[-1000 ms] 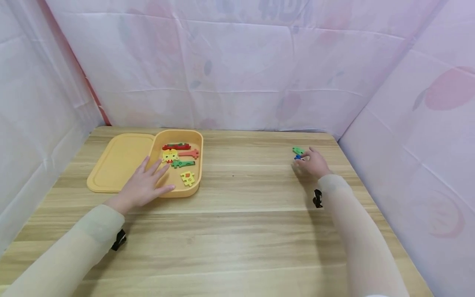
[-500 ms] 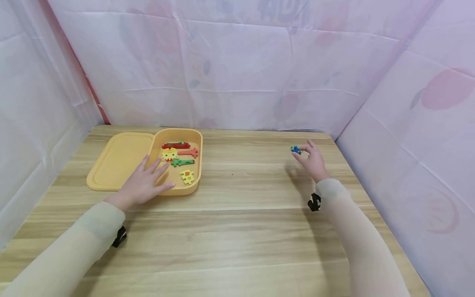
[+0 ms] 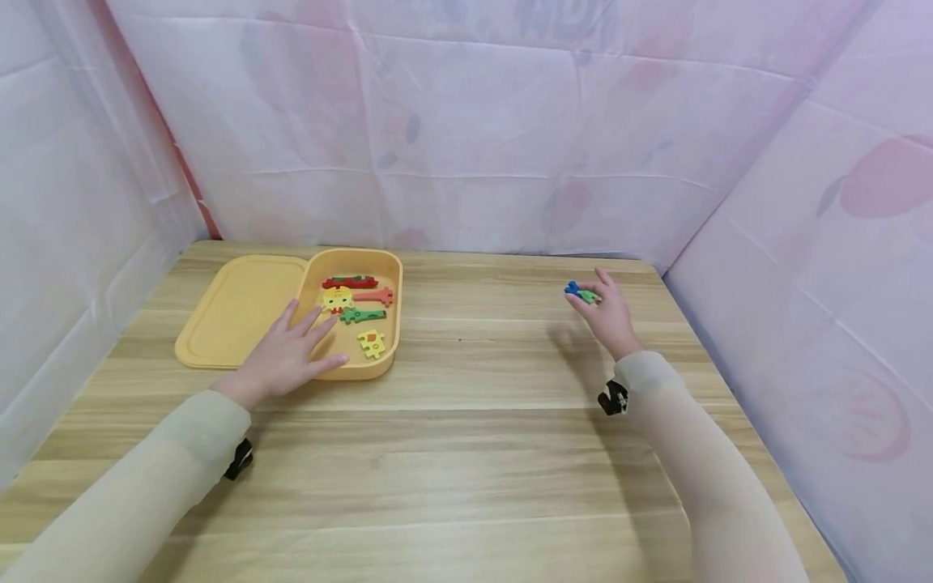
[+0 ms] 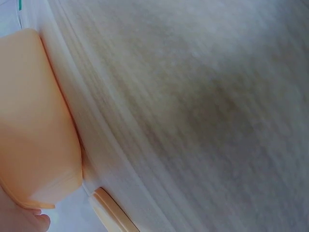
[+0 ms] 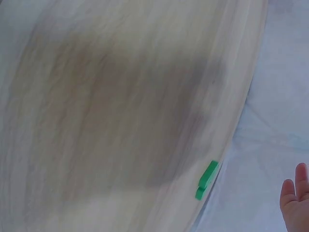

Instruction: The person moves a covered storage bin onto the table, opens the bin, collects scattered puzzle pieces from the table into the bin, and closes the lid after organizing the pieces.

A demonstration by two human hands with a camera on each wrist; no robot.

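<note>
Right hand is raised above the table, with its fingertips pinching a small toy piece. The piece sits at the fingertips on the far, inner side of the hand and is clear of the tabletop. It is flat and small, blue at the end away from the palm and green nearer the fingers. Its long axis runs roughly side to side in the head view, with the blue end pointing toward the left hand. In the right wrist view only a green edge of the piece shows, narrow and slanted; its finer shape cannot be made out.

Left hand lies relaxed with fingers spread, resting on the near rim of a yellow box and gripping nothing. The fingertips reach into the box toward the pieces there: a red piece, a yellow face piece, an orange piece, a green piece and a yellow jigsaw piece.

A yellow lid lies flat beside the box, beyond the left hand on its outer side. The two hands are well apart.
</note>
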